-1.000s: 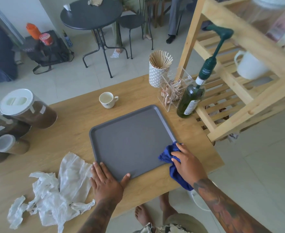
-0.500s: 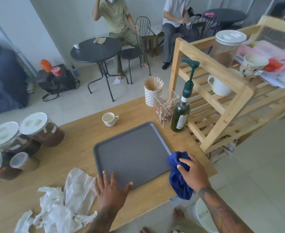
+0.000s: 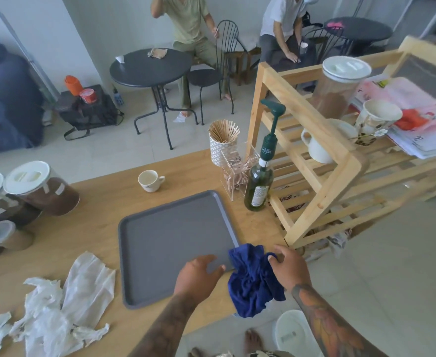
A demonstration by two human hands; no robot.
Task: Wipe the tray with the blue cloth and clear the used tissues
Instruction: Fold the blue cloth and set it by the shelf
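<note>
Flat grey plastic tray (image 3: 165,243) looks clean; right hand (image 3: 287,267) clutches bunched dark-blue cloth (image 3: 253,279), crumpled white tissues (image 3: 54,310) uncleared, left hand (image 3: 197,275) spread, empty.

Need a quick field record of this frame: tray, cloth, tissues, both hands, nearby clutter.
tray: grey tray, flat on the wooden table, nothing on it
cloth: blue cloth, bunched at the tray's near right corner, hanging past the table edge
tissues: used tissues, crumpled on the table left of the tray, not cleared
left hand: left hand over the tray's near right part, beside the cloth
right hand: right hand gripping the cloth
nearby: white cup, green pump bottle beyond the tray
</note>
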